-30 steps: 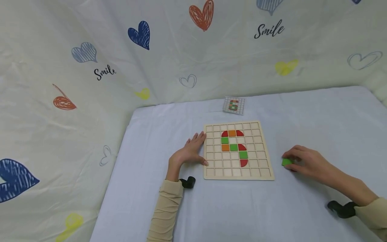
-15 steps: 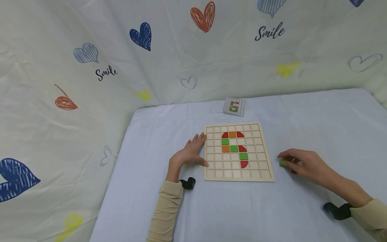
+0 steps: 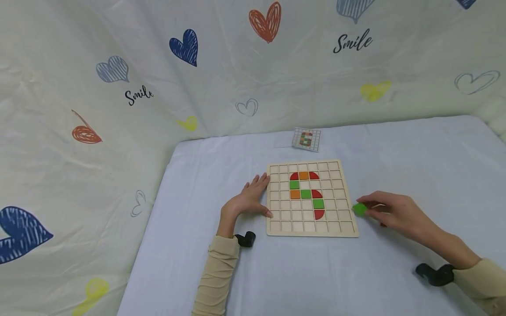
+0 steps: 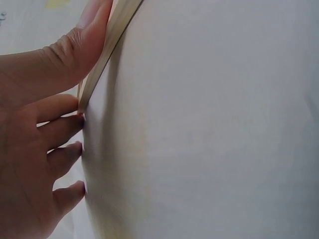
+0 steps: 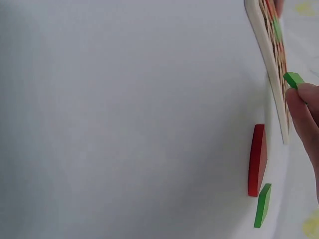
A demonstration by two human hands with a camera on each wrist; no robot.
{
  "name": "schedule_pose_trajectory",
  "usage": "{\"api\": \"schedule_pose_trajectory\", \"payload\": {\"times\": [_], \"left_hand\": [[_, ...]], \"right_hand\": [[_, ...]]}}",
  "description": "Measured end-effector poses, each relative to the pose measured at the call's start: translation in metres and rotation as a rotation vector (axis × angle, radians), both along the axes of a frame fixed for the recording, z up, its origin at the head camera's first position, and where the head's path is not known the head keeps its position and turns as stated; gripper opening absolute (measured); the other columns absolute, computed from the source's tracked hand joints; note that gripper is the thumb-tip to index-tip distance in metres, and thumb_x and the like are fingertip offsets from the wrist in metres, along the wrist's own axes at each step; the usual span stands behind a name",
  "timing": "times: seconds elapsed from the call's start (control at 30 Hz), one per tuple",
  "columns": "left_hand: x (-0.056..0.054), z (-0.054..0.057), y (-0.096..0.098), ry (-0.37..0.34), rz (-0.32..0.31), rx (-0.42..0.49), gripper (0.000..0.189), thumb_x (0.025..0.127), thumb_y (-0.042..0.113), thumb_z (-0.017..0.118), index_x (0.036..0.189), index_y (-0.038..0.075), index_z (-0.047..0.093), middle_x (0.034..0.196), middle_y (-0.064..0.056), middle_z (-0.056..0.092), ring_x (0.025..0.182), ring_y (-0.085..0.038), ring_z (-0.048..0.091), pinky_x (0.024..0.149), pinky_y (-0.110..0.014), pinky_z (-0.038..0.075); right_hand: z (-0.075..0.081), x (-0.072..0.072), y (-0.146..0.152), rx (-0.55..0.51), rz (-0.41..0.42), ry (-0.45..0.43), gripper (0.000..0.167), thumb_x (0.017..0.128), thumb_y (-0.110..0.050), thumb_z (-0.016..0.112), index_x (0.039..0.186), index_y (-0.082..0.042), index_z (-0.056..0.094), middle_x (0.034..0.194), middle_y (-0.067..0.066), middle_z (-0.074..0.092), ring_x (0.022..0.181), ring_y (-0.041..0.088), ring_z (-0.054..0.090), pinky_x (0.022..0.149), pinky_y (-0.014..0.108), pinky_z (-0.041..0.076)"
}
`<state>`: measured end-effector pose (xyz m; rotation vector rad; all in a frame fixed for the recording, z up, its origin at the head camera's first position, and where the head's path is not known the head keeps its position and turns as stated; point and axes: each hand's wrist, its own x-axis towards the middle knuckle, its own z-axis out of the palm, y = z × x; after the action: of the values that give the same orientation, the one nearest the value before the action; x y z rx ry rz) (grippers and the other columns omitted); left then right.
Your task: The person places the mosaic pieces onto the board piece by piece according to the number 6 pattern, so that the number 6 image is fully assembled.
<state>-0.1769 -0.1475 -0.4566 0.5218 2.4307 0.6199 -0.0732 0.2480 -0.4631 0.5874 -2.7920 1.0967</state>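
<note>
My left hand (image 3: 248,197) rests at the left edge of the wooden grid board (image 3: 282,226), fingers spread and thumb touching its rim. In the left wrist view the thumb (image 4: 75,55) lies against the board's edge (image 4: 112,47). Just off the board's right edge, my right hand (image 3: 397,213) pinches a green square tile (image 3: 359,209) between thumb and fingertips. The right wrist view shows this green tile (image 5: 293,78) held tilted near the board. Set in the board's cells are several red quarter-round, orange and green tiles (image 3: 306,194) in a curving line.
A small pattern card (image 3: 306,139) lies behind the board, printed with a similar coloured figure on a grid. On the white cloth near my right hand lie a red piece (image 5: 257,160) and another green piece (image 5: 262,205), mostly hidden in the head view.
My right hand has moved left toward the board with the green tile, which was lower and partly covered by the fingers before. The left hand and the board have stayed in place.
</note>
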Motion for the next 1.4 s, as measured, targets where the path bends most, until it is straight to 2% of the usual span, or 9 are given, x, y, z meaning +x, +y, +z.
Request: {"api": "schedule_pose_trajectory", "payload": {"times": [0.07,0.13,0.3,0.43,0.63,0.73,1.13,1.4], "left_hand": [[0.0,0.0,0.0,0.002,-0.002,-0.003,0.12,0.081,0.03,0.089,0.167,0.016,0.007,0.174,0.003,-0.001,0.161,-0.018,-0.007,0.131,-0.041,-0.002],[0.0,0.0,0.0,0.002,-0.004,-0.006,0.12,0.081,0.03,0.089,0.167,0.016,0.007,0.174,0.003,-0.001,0.161,-0.018,-0.007,0.131,-0.041,-0.002],[0.001,0.002,0.0,0.001,-0.004,0.006,0.119,0.081,0.029,0.089,0.167,0.015,0.008,0.174,0.002,0.0,0.161,-0.019,-0.007,0.131,-0.042,-0.002],[0.001,0.004,-0.001,0.002,-0.005,0.017,0.119,0.081,0.028,0.09,0.167,0.014,0.008,0.175,0.001,0.0,0.161,-0.02,-0.006,0.131,-0.043,-0.002],[0.001,0.003,-0.001,0.007,-0.013,0.017,0.119,0.081,0.029,0.089,0.167,0.013,0.009,0.175,0.0,0.0,0.161,-0.021,-0.006,0.131,-0.044,-0.001],[0.001,0.003,-0.001,0.006,-0.011,0.022,0.119,0.081,0.028,0.089,0.167,0.012,0.009,0.175,-0.001,0.001,0.161,-0.021,-0.006,0.131,-0.044,-0.001],[0.0,0.003,-0.002,0.01,-0.018,0.015,0.119,0.081,0.029,0.089,0.167,0.013,0.008,0.175,0.0,0.001,0.161,-0.021,-0.006,0.131,-0.044,-0.001],[-0.001,0.004,-0.001,0.007,-0.012,0.016,0.12,0.081,0.029,0.09,0.167,0.013,0.009,0.175,0.0,0.001,0.161,-0.021,-0.006,0.131,-0.044,-0.001]], "right_hand": [[0.001,0.0,-0.003,-0.014,0.0,-0.015,0.041,0.076,0.012,0.081,0.113,-0.006,0.075,0.107,0.01,0.076,0.089,-0.007,0.064,0.053,0.016,0.051],[0.002,-0.001,-0.006,-0.015,-0.002,-0.03,0.041,0.077,0.01,0.082,0.114,-0.005,0.075,0.107,0.01,0.076,0.089,-0.007,0.064,0.056,0.013,0.052],[0.005,-0.005,-0.016,-0.004,0.009,-0.064,0.038,0.077,0.005,0.085,0.112,-0.003,0.076,0.105,0.008,0.076,0.085,-0.005,0.064,0.074,0.01,0.056],[0.006,-0.008,-0.025,0.001,0.027,-0.056,0.036,0.075,0.003,0.087,0.109,-0.003,0.076,0.101,0.005,0.077,0.08,-0.005,0.064,0.073,0.013,0.058],[0.005,-0.012,-0.036,0.03,0.06,0.042,0.037,0.072,-0.001,0.09,0.106,-0.01,0.078,0.094,-0.008,0.075,0.078,-0.002,0.064,0.073,0.019,0.06],[0.005,-0.015,-0.04,0.033,0.083,0.058,0.036,0.072,-0.005,0.092,0.105,-0.011,0.078,0.093,-0.011,0.073,0.079,0.003,0.065,0.073,0.022,0.06],[0.007,-0.027,-0.067,0.042,0.175,-0.005,0.028,0.077,-0.009,0.09,0.102,-0.008,0.078,0.093,-0.007,0.073,0.08,0.012,0.062,0.07,0.026,0.057],[0.004,-0.03,-0.085,0.022,0.214,-0.001,0.025,0.076,-0.009,0.09,0.098,-0.005,0.078,0.091,-0.002,0.072,0.08,0.015,0.063,0.07,0.027,0.057]]}}
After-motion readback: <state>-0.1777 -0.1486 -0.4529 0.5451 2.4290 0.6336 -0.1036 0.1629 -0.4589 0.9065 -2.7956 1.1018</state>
